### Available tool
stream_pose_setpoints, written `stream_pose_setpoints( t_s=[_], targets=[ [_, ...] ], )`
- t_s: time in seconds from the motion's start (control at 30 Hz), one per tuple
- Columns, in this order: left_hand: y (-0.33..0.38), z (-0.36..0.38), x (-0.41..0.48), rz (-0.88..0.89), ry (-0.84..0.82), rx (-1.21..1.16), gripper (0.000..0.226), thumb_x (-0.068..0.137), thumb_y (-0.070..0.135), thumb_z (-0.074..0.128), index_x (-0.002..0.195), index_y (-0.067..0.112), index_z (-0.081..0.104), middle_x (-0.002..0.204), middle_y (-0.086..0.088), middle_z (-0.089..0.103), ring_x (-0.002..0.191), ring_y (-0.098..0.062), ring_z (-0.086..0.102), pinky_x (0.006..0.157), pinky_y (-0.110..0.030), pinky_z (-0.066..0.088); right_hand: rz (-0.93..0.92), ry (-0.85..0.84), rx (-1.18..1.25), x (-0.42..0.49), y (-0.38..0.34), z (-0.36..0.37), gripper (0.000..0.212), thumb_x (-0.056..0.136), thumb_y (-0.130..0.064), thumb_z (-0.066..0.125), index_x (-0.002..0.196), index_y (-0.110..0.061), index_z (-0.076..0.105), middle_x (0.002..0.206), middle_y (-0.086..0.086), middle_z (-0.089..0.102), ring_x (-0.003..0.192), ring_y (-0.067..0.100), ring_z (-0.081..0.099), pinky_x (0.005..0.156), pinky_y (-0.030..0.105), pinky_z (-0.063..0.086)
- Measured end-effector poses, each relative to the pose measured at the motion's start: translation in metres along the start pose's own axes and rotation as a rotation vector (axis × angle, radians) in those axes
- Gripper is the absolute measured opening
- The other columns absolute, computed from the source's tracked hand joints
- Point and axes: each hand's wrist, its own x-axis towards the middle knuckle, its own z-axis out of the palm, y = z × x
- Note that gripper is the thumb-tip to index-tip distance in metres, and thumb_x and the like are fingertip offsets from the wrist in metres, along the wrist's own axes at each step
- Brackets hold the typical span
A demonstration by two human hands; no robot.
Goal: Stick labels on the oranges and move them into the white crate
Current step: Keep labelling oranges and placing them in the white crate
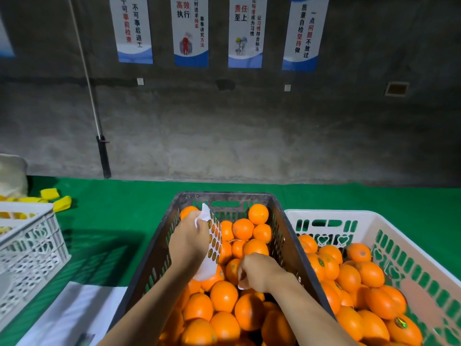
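Note:
A dark crate (159,248) in the middle is full of oranges (224,295). My left hand (188,239) grips a white label sheet (212,243) with rows of round stickers, held upright over the crate. My right hand (257,272) hovers with curled fingers over the oranges, just right of the sheet's lower end; a small white scrap shows under it, and what it pinches is unclear. The white crate (389,245) stands to the right, holding several oranges (349,278), some with green labels.
A green cloth (124,203) covers the table. Another white crate (27,248) stands at the left with yellow items (58,199) behind it. White paper (72,315) lies at the lower left. A grey wall with posters rises behind the table.

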Motion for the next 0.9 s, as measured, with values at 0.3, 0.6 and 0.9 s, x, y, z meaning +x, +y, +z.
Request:
stream_pose_setpoints(
  t_s=[0.3,0.6,0.9],
  targets=[
    [-0.0007,0.0014,0.0004,-0.016,-0.017,-0.001,0.023,0.101,0.021,0.042,0.08,0.021,0.052,0.068,0.0,0.058,0.063,-0.016,0.059,0.055,-0.033,0.05,0.005,-0.226,0.091,-0.0016,0.0024,0.0012,0.023,0.088,-0.016,0.074,0.11,-0.011,0.076,0.113,0.01,0.072,0.105,0.027,0.065,0.094,0.04,0.055],
    [0.0002,0.0014,-0.0001,-0.031,-0.07,0.014,0.019,0.102,0.024,0.04,0.094,0.019,0.056,0.075,-0.002,0.062,0.068,-0.016,0.064,0.064,-0.037,0.058,0.108,-0.24,0.11,-0.0011,0.0013,0.0014,0.037,0.088,-0.033,0.075,0.118,-0.012,0.072,0.119,0.012,0.068,0.107,0.029,0.063,0.098,0.044,0.053],
    [-0.0009,0.0011,0.0,-0.031,-0.055,0.009,0.02,0.102,0.025,0.041,0.09,0.018,0.055,0.078,-0.004,0.064,0.072,-0.019,0.065,0.069,-0.044,0.059,0.206,-0.186,0.09,0.0042,0.0009,0.0082,0.04,0.087,-0.035,0.076,0.117,-0.01,0.071,0.118,0.013,0.069,0.111,0.033,0.063,0.093,0.04,0.051]
  ],
)
